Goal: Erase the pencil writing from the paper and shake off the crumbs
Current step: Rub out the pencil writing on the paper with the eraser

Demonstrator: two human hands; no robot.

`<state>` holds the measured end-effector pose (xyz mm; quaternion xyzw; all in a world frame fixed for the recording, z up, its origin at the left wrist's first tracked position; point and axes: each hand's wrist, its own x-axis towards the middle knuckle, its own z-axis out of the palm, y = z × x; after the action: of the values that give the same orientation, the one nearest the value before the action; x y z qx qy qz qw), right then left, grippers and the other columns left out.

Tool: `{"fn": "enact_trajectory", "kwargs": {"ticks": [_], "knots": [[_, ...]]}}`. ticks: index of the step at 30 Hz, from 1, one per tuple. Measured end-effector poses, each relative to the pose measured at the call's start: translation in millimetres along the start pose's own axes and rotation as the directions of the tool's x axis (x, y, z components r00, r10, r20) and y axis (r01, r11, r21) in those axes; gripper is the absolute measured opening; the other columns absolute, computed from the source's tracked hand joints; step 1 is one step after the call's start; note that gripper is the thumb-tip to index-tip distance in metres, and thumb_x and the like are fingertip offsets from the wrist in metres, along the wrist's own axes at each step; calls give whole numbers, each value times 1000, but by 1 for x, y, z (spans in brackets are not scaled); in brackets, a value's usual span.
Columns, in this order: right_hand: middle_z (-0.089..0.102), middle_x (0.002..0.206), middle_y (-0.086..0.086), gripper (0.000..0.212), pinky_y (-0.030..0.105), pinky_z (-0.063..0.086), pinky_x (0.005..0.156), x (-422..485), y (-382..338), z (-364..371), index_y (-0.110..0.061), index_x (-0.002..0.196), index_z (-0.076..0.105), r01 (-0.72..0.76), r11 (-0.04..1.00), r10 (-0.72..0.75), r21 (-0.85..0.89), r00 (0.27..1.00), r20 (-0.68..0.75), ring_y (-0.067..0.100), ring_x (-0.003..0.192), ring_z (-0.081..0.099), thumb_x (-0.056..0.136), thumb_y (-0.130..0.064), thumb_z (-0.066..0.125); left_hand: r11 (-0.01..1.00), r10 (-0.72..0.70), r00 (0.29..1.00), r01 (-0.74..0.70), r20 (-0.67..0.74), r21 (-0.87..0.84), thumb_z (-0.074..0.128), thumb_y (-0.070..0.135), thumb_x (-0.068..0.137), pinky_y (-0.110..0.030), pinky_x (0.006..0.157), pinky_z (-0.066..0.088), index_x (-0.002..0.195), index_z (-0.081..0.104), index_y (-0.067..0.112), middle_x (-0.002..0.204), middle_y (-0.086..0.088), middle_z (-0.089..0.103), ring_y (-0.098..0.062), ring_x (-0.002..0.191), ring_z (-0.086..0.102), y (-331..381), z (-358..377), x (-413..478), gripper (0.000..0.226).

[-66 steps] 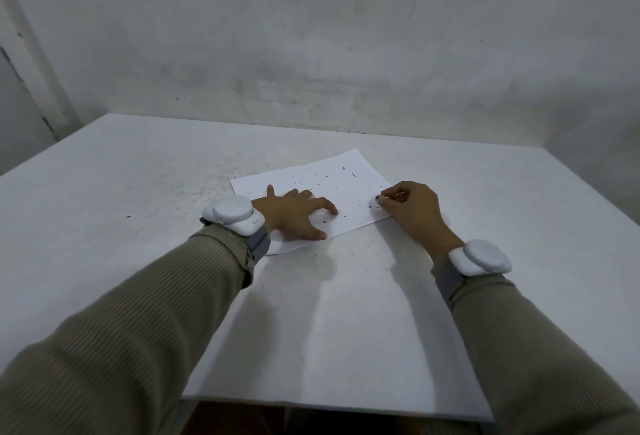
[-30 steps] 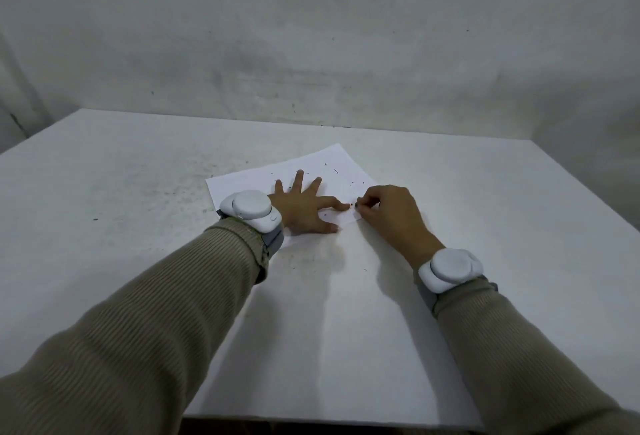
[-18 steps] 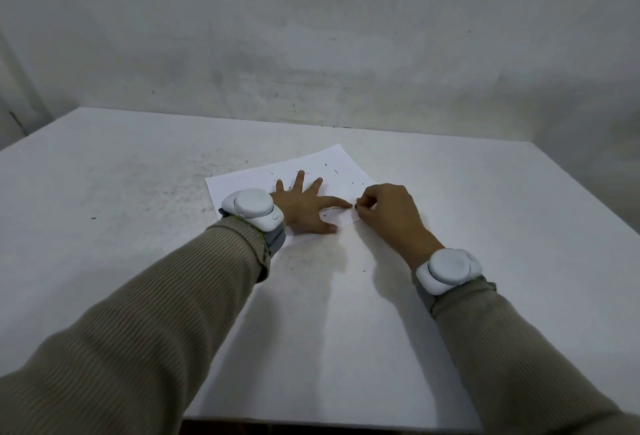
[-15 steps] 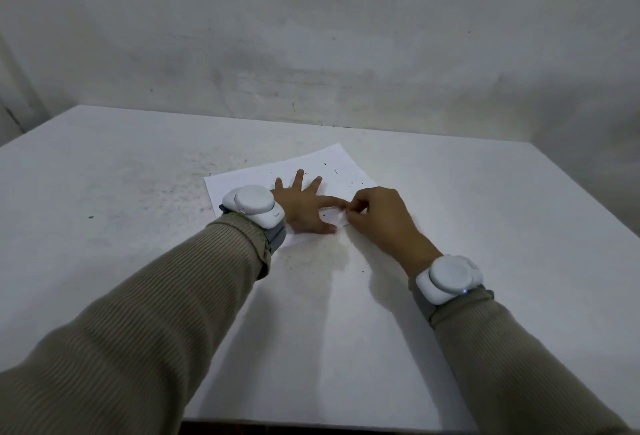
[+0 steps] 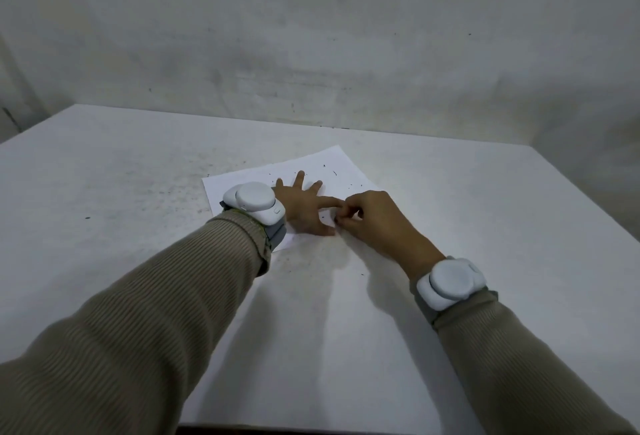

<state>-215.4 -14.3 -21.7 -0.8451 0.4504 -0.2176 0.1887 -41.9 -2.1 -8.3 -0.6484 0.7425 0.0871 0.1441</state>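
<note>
A white sheet of paper lies at an angle on the white table, and dark crumbs are scattered over it. My left hand presses flat on the sheet with its fingers spread. My right hand is at the sheet's near edge, between my left index finger and thumb. Its curled fingertips pinch a small pale eraser, which is mostly hidden. I can make out no pencil writing from here.
A few dark specks lie on the table left of the sheet and in front of it. A grey wall rises right behind the table's far edge. The near edge runs below my forearms.
My right hand has slid left along the sheet's near edge, from its right corner to my left index finger and thumb. My left hand stays pressed on the paper.
</note>
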Motion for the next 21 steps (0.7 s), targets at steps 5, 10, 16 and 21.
{"fn": "enact_trajectory", "kwargs": {"ticks": [5, 10, 16, 21], "knots": [[72, 83, 5, 13, 39, 50, 76, 11, 12, -1, -7, 81, 71, -123, 984, 106, -127, 985, -132, 25, 83, 62, 83, -11, 59, 999, 13, 1000, -13, -2, -47, 41, 74, 88, -65, 115, -1, 146, 11, 62, 166, 1, -3, -37, 149, -18, -2, 1, 1, 67], [67, 68, -1, 11, 25, 42, 60, -1, -4, 6, -11, 72, 68, 44, 999, -45, -31, 999, -8, 9, 61, 54, 82, -15, 66, 999, 2, 1000, -3, -1, -34, 39, 73, 89, -62, 117, 0, 149, 12, 56, 166, 2, -5, -35, 149, -16, -1, 1, 1, 68], [72, 80, 0, 8, 32, 47, 71, 6, 14, -4, -10, 78, 72, -54, 997, 48, -61, 994, -97, 17, 74, 59, 80, -13, 65, 998, 31, 999, -30, 18, -54, 40, 75, 88, -64, 116, -2, 146, 8, 63, 165, 1, -6, -36, 148, -19, -5, -1, 2, 68], [70, 72, 1, 7, 25, 41, 62, -12, -4, 3, -12, 76, 71, 23, 997, -20, 69, 999, -42, 13, 59, 51, 81, -11, 66, 999, 28, 999, -27, 25, -35, 38, 74, 89, -63, 117, -1, 149, 7, 58, 166, 1, -7, -35, 149, -19, -3, -2, 1, 69]]}}
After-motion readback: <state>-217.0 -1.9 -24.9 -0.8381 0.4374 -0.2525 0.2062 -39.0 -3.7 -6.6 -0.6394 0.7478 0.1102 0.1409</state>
